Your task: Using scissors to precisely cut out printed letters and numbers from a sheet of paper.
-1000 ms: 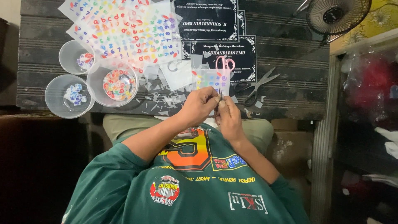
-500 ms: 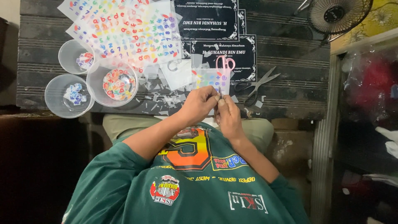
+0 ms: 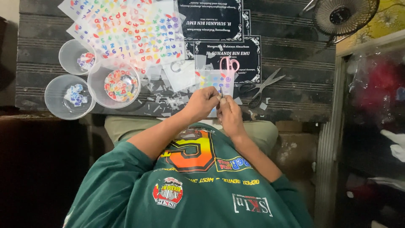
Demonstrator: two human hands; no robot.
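My left hand (image 3: 203,103) and my right hand (image 3: 230,113) meet at the near edge of the dark slatted table (image 3: 295,97), above my lap. Both pinch the lower edge of a small clear sticker sheet (image 3: 216,80) with a few coloured shapes on it. The fingertips touch each other at the sheet's corner. What lies between the fingertips is too small to tell. Pink-handled scissors (image 3: 229,65) lie just beyond the sheet, and black-handled scissors (image 3: 261,88) lie to its right.
Large sheets of coloured letter stickers (image 3: 126,29) cover the far left of the table. Three clear plastic cups (image 3: 114,84) (image 3: 69,96) (image 3: 76,57) hold loose stickers. Clear scraps (image 3: 168,100) litter the front edge. Black printed cards (image 3: 215,17) and a fan (image 3: 346,14) sit farther back.
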